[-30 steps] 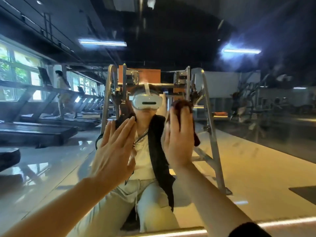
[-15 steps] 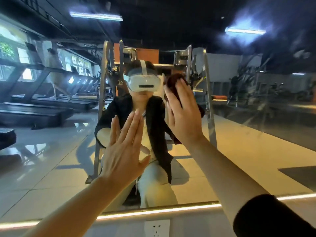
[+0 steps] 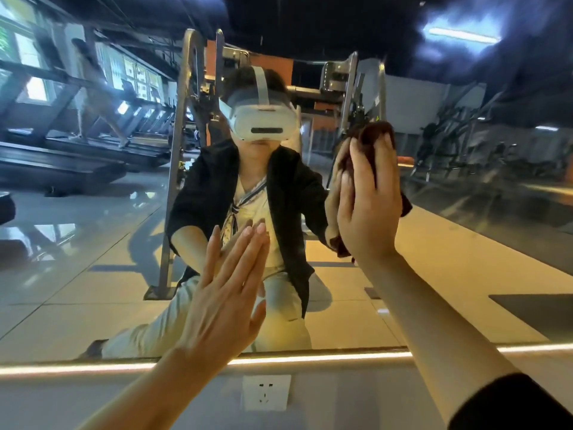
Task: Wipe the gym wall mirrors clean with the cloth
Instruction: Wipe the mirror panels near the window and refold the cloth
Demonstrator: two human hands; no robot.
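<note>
Head view: the dark red cloth (image 3: 376,135) is pressed flat against the mirror (image 3: 465,243) at about 2 o'clock by the right hand (image 3: 369,206), fingers straight. The left hand (image 3: 226,293) is laid flat on the glass around 6 o'clock, fingers straight and together. A wall socket (image 3: 266,392) is seen below the mirror's lit bottom edge.

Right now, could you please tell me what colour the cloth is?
Dark reddish brown, seen in the head view: the cloth sits under the right hand.
</note>
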